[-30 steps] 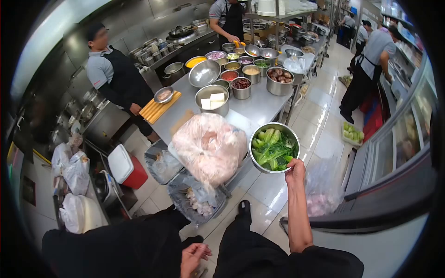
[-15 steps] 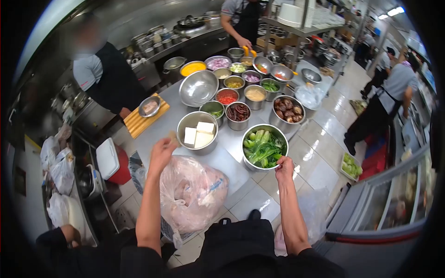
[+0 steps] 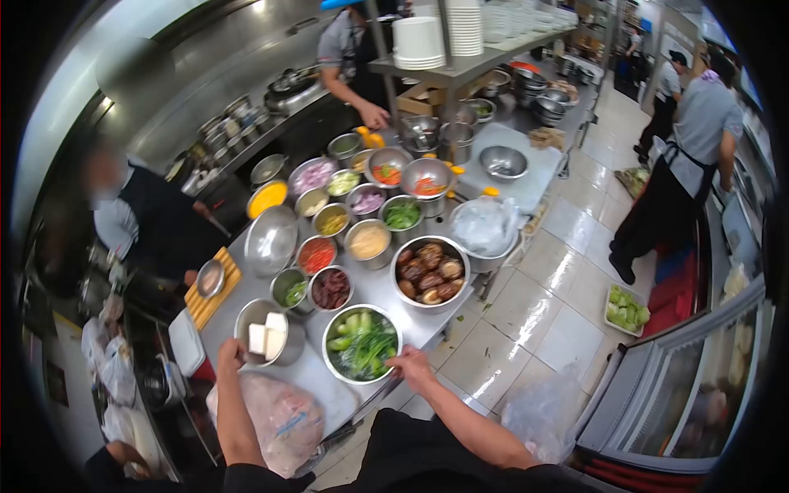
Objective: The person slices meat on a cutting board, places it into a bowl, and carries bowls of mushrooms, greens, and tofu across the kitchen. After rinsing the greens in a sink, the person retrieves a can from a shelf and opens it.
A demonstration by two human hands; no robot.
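My right hand [image 3: 413, 367] is closed on the near right rim of a steel pot of leafy greens [image 3: 362, 343] at the table's front edge. My left hand [image 3: 232, 355] is closed at the left rim of a steel pot [image 3: 294, 352] that holds white tofu blocks [image 3: 268, 335]; this pot looks slightly tilted. Below my left hand lies a clear plastic bag of pale pink meat [image 3: 275, 423]. Just behind the greens are a pot of dark red dried chillies [image 3: 331, 289] and a larger pot of brown mushrooms [image 3: 429, 274].
Steel bowls of chopped ingredients crowd the steel table, including red pepper [image 3: 316, 255] and a yellow liquid [image 3: 268, 198]. A bamboo board [image 3: 215, 296] sits at the left edge. Co-workers [image 3: 148, 218] stand around. A glass-front fridge [image 3: 682, 403] is at right; a greens crate [image 3: 625, 310] rests on the floor.
My view has turned right. My left hand has come to the tofu pot's rim, and that pot now looks tilted. My right hand keeps its hold on the greens pot.
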